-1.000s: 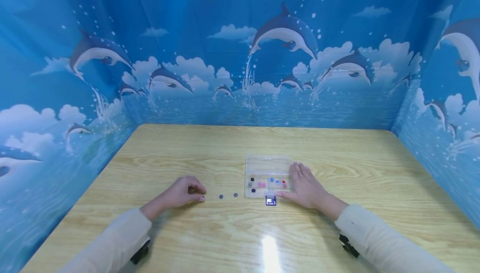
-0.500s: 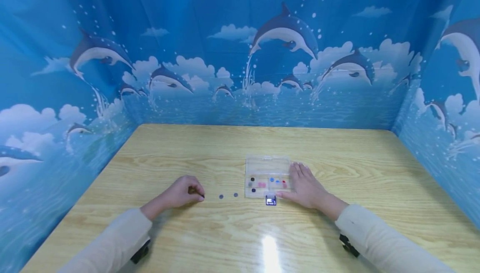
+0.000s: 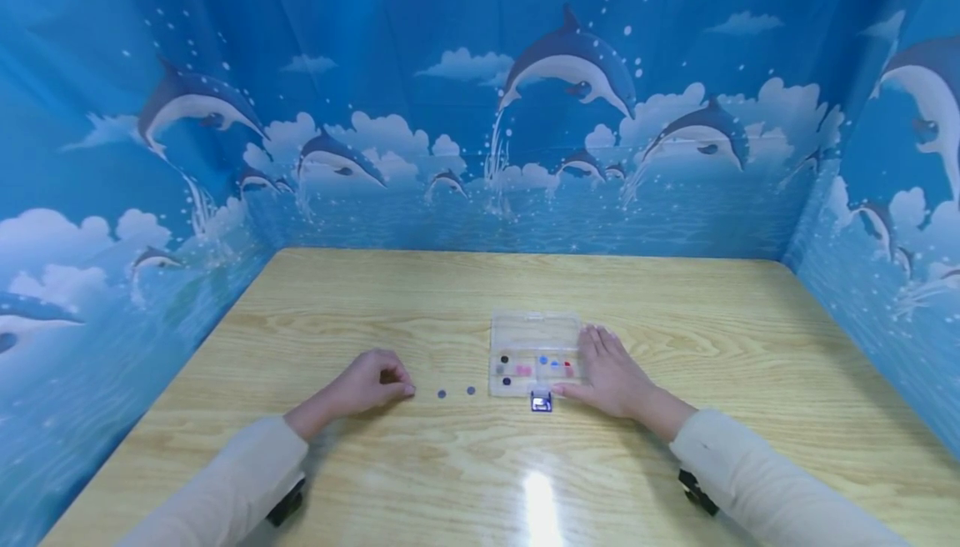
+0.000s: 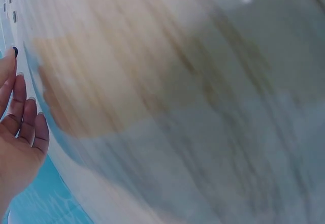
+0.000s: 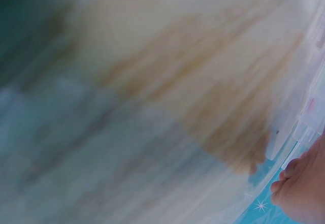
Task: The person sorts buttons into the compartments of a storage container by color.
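Note:
My left hand (image 3: 369, 383) pinches a small dark disc (image 4: 15, 52) between thumb and index finger, low over the wooden table. In the head view the fingertips hide that disc. Two grey discs, a nearer one (image 3: 442, 394) and a farther one (image 3: 471, 391), lie in a row to the right of this hand. An opened clear plastic box (image 3: 536, 332) holds several small black, pink, blue and red pieces in compartments. My right hand (image 3: 611, 376) rests with straight fingers along the box's right side, its thumb at the front edge, covering the right end.
A small blue-edged latch piece (image 3: 542, 402) sticks out at the box's front. The wooden table (image 3: 390, 297) is bounded at the back and sides by a blue dolphin-print curtain (image 3: 420, 113). Glare (image 3: 540, 505) shows near the table's front.
A second ago the dark disc showed at my left thumb tip; now the finger and thumb close over it. The left hand shifts slightly right. My right hand and the box stay still.

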`<state>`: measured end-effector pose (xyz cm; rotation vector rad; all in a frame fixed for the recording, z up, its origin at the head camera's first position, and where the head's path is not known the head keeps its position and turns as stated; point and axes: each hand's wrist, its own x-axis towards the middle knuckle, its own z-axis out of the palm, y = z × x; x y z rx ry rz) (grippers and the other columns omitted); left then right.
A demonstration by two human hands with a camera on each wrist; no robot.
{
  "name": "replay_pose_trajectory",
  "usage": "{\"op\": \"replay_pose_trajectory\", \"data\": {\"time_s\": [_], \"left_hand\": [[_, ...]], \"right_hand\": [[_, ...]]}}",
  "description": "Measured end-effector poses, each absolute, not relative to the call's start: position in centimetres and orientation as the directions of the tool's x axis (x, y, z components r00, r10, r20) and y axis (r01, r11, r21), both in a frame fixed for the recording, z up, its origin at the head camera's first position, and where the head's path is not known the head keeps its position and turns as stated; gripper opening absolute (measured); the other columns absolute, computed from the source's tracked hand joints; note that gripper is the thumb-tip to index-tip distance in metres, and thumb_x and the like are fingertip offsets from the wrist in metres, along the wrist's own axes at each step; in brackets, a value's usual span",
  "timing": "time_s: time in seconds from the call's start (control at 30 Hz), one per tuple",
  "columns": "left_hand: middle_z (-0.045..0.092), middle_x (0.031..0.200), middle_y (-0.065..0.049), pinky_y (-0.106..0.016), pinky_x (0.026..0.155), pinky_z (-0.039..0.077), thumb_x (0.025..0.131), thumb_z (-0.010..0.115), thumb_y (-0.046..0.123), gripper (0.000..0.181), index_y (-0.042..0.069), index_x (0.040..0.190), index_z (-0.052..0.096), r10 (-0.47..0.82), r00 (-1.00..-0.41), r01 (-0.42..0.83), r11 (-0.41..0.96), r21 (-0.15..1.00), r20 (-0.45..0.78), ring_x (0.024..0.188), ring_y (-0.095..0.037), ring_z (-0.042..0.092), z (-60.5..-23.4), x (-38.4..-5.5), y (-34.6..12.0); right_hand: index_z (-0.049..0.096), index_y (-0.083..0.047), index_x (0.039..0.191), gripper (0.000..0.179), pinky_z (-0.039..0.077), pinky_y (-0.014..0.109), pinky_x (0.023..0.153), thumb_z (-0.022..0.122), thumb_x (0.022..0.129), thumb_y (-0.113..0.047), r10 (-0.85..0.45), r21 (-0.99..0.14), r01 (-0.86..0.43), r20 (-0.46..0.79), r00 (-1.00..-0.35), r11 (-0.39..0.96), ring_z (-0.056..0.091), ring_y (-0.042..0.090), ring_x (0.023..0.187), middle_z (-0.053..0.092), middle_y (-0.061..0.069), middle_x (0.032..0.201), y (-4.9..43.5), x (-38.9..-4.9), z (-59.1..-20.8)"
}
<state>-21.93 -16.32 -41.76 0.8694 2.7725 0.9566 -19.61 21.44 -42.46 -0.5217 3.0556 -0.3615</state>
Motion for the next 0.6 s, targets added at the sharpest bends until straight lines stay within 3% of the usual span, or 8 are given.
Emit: {"op": "replay_pose_trajectory", "data": {"time_s": [0.6], "left_hand": [[0.063,0.081,-0.002,-0.018,0.064,0.043,0.083,0.064,0.008,0.004,0.006,0.082,0.067,0.504,-0.860,0.434,0.635,0.639,0.083,0.072,-0.004,0.049,-41.64,-22.00,-15.73]], "right_hand": [[0.020,0.016,0.138,0.099,0.017,0.054,0.113,0.048,0.085,-0.062,-0.336,-0.232,-0.332,0.025,-0.942,0.914,0.018,0.048,0.136,0.020,0.035,0.145,21.37,-19.61,-42.19]]}}
